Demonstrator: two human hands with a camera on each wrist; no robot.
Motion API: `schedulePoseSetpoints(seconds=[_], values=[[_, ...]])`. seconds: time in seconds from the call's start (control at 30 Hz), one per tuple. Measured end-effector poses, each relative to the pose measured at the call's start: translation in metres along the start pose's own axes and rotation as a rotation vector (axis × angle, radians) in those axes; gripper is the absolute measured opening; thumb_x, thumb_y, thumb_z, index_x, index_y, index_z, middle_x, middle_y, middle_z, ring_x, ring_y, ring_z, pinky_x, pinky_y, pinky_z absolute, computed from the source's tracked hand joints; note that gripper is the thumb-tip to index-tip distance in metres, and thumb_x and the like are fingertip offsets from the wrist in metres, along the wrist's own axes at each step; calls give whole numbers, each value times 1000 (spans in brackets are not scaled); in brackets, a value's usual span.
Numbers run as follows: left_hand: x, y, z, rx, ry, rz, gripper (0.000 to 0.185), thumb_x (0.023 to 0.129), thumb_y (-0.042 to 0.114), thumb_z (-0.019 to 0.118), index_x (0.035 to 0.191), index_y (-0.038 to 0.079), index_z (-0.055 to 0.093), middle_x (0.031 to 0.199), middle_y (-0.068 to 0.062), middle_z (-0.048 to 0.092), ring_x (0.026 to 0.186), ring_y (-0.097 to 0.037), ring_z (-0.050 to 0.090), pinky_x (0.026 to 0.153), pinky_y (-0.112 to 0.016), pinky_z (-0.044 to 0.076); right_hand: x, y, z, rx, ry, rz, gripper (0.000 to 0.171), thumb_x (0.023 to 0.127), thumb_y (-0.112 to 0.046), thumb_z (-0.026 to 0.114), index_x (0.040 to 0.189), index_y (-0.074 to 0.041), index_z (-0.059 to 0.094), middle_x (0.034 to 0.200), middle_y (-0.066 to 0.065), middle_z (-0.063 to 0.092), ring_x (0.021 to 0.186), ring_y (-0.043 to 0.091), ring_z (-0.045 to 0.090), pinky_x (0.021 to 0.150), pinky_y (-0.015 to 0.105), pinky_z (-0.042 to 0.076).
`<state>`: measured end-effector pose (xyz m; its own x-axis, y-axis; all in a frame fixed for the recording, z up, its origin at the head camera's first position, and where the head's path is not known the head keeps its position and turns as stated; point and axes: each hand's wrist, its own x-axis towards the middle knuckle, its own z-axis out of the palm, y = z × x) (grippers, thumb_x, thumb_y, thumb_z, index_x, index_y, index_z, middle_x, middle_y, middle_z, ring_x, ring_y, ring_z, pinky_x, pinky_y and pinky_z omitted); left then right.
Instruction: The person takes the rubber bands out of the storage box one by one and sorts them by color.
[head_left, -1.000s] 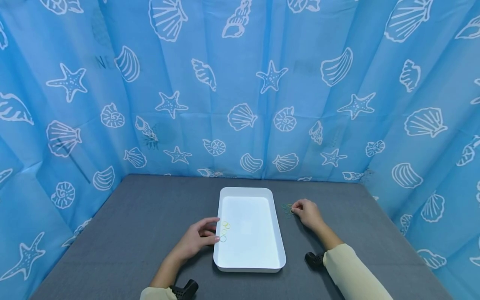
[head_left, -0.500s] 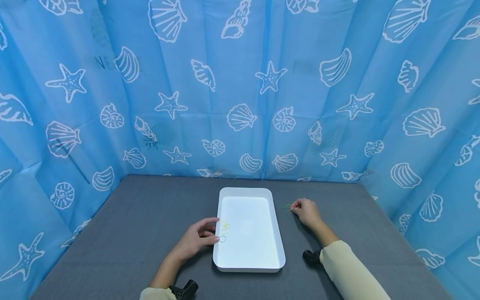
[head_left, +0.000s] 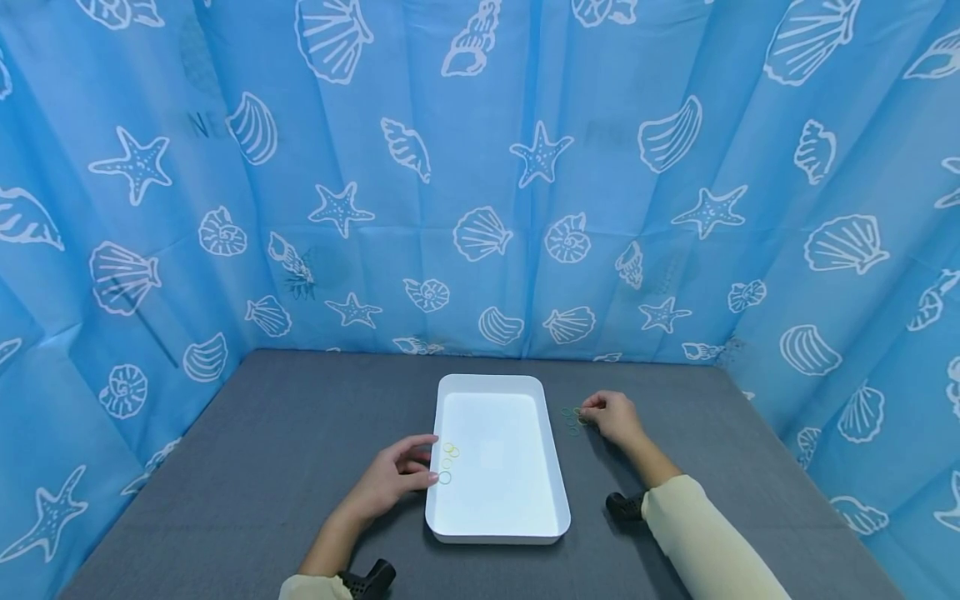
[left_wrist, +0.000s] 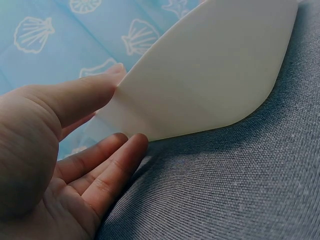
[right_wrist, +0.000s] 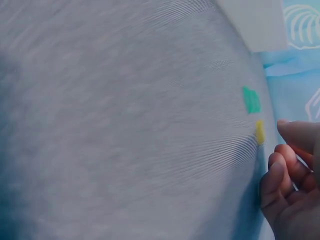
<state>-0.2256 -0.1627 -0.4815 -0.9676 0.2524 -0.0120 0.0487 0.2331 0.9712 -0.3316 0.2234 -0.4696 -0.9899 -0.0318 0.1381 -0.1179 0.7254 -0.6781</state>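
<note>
The right hand (head_left: pixel 611 417) bends its fingers beside a yellow ring (right_wrist: pixel 260 132) right of the tray (head_left: pixel 502 508), though I cannot tell whether it pinches it; picking it up seems the step in hand, calling next for a fine pinch. The left hand (head_left: pixel 396 468), its fingers loosely extended, touches the tray's wall. One tray holds four rings, three yellowish (head_left: pixel 454 452) and one bluish-green (head_left: pixel 446 482); the green rings (right_wrist: pixel 251 100) outside are too small to count surely.

Blue curtain (head_left: pixel 420 183) bg, grey fabric-look tbl (head_left: pixel 315 408) below

Curtain's got white starfish + seashell prints (head_left: pixel 542 156) all over, vert. folds, runs along the back & L/R sides of the tbl btw. Light's p. soft, curtain's bright.
</note>
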Motion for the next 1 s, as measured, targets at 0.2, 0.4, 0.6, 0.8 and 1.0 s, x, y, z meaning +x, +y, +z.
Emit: schedulePoseSetpoints(seconds=[0.2,0.4,0.6,0.8,1.0], values=[[0,-3,-1,13,-6,3,59,86,20,76,139,8,52,120,-15,58,94,-22,61,77,-34,51,5,-10,-6,25,-4,30,9,90,-6,67,90,2,68,84,10,65,72,21,54,62,33,43],[2,-5,-1,17,-9,8,58,85,21,76,138,9,53,120,-15,58,95,-23,61,78,-36,51,8,-24,-7,41,-8,125,13,91,-10,67,92,2,69,89,13,66,77,23,55,64,34,43],[1,-6,-2,12,-14,11,58,86,20,76,137,9,53,119,-16,58,94,-23,61,77,-36,52,10,-40,-7,104,-1,199,18,92,-14,65,93,3,68,94,15,66,82,25,56,68,37,45],[2,-7,-2,1,-16,8,59,85,21,76,138,10,53,119,-14,58,95,-23,61,78,-37,52,15,-56,-5,176,22,245,20,93,-17,64,94,3,68,88,10,65,79,21,56,67,35,45],[4,-8,-2,-2,-18,8,58,85,21,76,138,9,53,119,-14,58,95,-23,61,78,-36,51,20,-72,2,194,34,237,23,94,-19,64,99,3,67,90,12,64,77,22,55,65,35,44]])
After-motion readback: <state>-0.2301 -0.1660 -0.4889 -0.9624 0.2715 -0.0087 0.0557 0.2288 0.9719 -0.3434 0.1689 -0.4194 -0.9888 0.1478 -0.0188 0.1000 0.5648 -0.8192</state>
